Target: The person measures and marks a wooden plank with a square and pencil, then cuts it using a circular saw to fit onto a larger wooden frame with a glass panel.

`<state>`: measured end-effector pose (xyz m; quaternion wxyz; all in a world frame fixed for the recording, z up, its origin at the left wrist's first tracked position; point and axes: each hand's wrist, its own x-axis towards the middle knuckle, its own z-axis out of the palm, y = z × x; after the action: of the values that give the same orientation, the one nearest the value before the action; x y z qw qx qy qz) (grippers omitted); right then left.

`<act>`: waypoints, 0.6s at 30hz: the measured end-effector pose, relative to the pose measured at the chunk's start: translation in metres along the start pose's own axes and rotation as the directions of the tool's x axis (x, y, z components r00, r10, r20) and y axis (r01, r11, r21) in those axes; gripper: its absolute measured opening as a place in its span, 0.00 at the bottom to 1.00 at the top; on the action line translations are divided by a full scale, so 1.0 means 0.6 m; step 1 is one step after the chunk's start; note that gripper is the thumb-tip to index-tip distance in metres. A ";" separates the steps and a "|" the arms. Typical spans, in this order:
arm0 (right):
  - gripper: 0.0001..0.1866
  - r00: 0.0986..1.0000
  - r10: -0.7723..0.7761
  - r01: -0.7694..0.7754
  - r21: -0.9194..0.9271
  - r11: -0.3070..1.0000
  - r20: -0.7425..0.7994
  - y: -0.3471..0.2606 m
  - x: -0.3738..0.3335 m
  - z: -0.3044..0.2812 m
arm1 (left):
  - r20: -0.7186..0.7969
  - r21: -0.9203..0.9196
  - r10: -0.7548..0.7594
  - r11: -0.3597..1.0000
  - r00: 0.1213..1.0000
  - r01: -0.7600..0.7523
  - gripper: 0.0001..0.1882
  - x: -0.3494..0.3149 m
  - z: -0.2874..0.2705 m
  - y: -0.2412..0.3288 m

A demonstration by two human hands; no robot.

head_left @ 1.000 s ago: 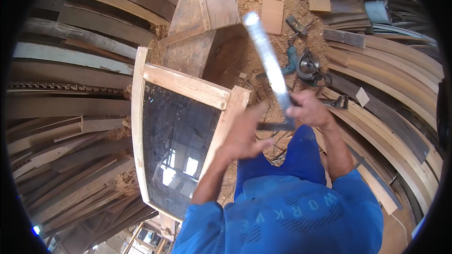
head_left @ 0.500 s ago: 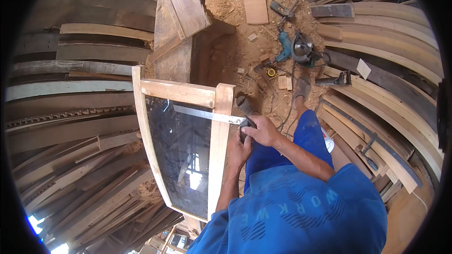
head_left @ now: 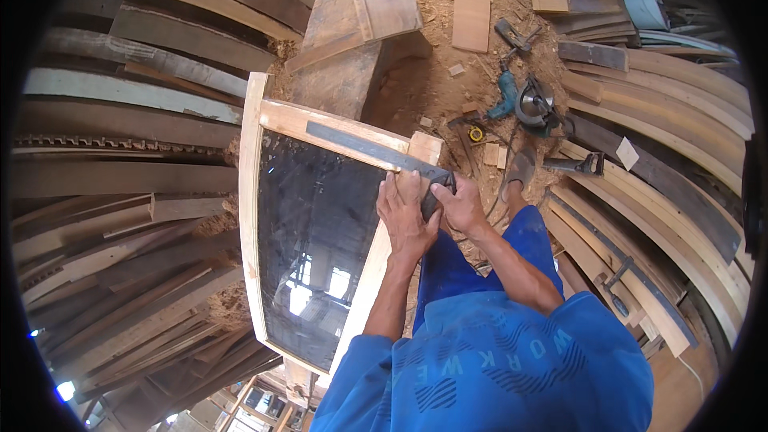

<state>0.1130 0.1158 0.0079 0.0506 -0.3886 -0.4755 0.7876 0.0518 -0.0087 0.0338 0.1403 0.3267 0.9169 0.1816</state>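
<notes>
A try square with a long grey blade (head_left: 360, 144) and a dark stock lies across the upper right corner of a wooden frame (head_left: 250, 192). Its blade runs along the frame's top rail. My right hand (head_left: 464, 204) is closed around the stock's right end, thumb on top. Beside it, my left hand (head_left: 408, 212) grips the stock with its thumb, while its fingers reach up over the frame's right stile to the blade's lower edge. Dark reflective glass (head_left: 320, 208) fills the frame. Part of the stock is hidden between my hands.
A rough timber beam (head_left: 332, 72) bears the far end. On the sawdust-covered floor are a teal drill (head_left: 505, 94), a circular saw (head_left: 536, 106), a tape measure (head_left: 477, 134) and a handsaw (head_left: 578, 164). Stacked boards (head_left: 132, 90) line both sides; a clamp (head_left: 616, 278) lies at right.
The square's blade has come off the glass and now lies along the top rail. My left fingers have opened out onto the frame. The whole view has shifted and turned slightly.
</notes>
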 end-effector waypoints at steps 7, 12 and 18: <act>0.08 0.996 0.067 -0.063 0.056 0.996 -0.054 -0.022 0.003 -0.002 | -0.106 -0.080 -0.050 0.996 0.993 0.042 0.49 0.024 -0.009 0.017; 0.07 0.995 0.074 -0.079 -0.066 0.995 -0.071 -0.018 0.005 -0.009 | -0.140 -0.139 -0.101 0.987 0.985 0.081 0.48 0.027 -0.002 0.015; 0.06 0.996 0.034 -0.042 -0.097 0.994 -0.079 -0.018 0.004 -0.010 | -0.142 -0.178 -0.050 0.984 0.989 0.024 0.45 0.027 -0.003 0.008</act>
<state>0.1120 0.1268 0.0138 0.0348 -0.4296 -0.5038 0.7486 0.0417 0.0047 0.0354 0.1045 0.2817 0.9110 0.2826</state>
